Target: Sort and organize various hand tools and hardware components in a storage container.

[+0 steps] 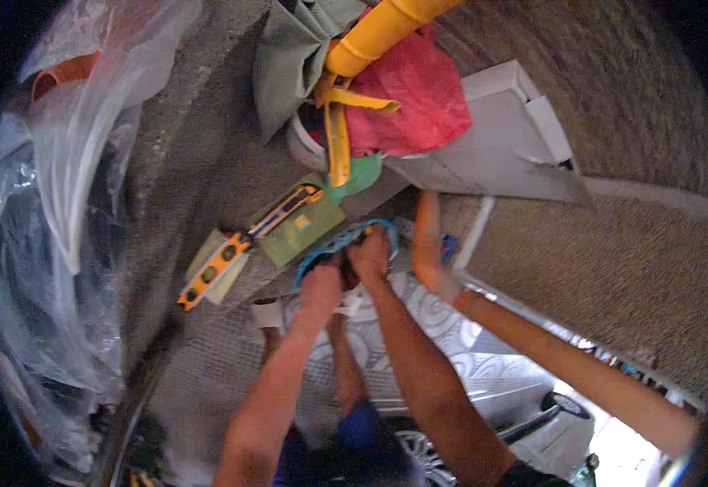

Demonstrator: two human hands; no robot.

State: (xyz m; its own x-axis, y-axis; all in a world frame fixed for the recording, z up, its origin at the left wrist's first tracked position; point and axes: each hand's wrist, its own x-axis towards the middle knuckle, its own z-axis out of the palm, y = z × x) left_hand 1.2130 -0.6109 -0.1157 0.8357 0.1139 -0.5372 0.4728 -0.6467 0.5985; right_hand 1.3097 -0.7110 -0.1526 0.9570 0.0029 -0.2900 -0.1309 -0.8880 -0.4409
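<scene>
A blue plastic basket [338,241] with a holed rim stands in front of my feet. Into it reach both my hands, close together. My left hand [322,286] is at its near side with the fingers curled downward; whatever they hold is hidden behind the hand. My right hand [370,252] is a little farther in, with its fingers bent near the far rim. Dark items lie between the hands, too blurred to name. An orange spirit level [215,273] rests left of the basket, next to a flat green box [299,233].
An orange pipe with an elbow [561,341] runs along the right. Beyond the basket are a yellow pipe [386,36], a red plastic bag [415,101] and a grey-white board [500,134]. Clear plastic sheeting [53,268] covers the left side. A parked car [553,438] shows at lower right.
</scene>
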